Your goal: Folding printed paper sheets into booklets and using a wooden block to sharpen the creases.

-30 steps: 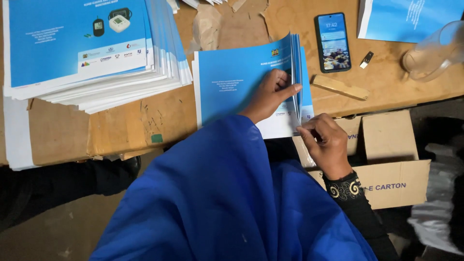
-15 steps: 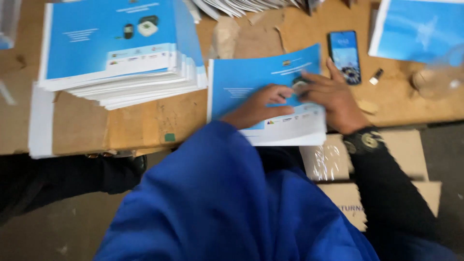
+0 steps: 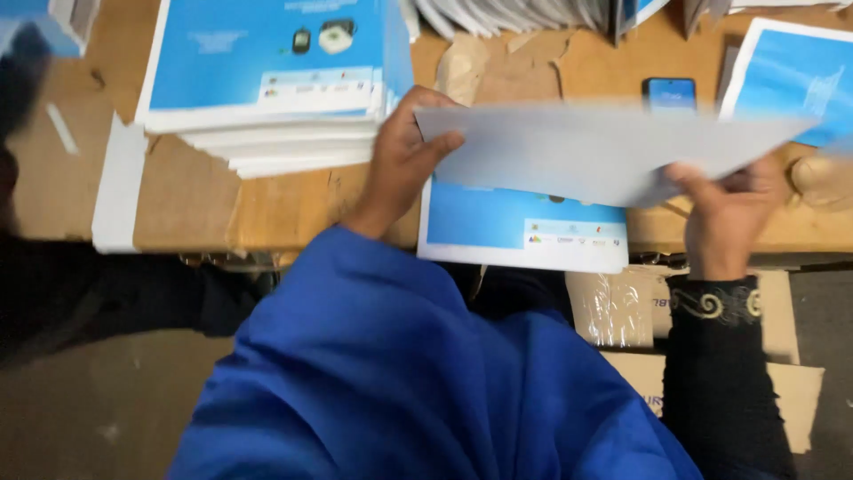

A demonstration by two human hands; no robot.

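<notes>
Both hands grip one pale sheet [image 3: 604,151] lifted above the table: left hand [image 3: 404,156] pinches its nine-o'clock corner, right hand [image 3: 729,209] clasps the edge toward four o'clock. Its long axis runs nine to three. Directly beneath lies the blue leaflet [image 3: 524,222]; the tall leaflet stack [image 3: 267,80] sits at ten o'clock, nearer the left hand.

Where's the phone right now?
The phone lies at the table's far right, just behind the raised sheet, left of a blue leaflet.

Brown wooden table [image 3: 204,200], blue leaflet stack [image 3: 267,80], single blue leaflet [image 3: 520,227], phone [image 3: 668,92]
</notes>
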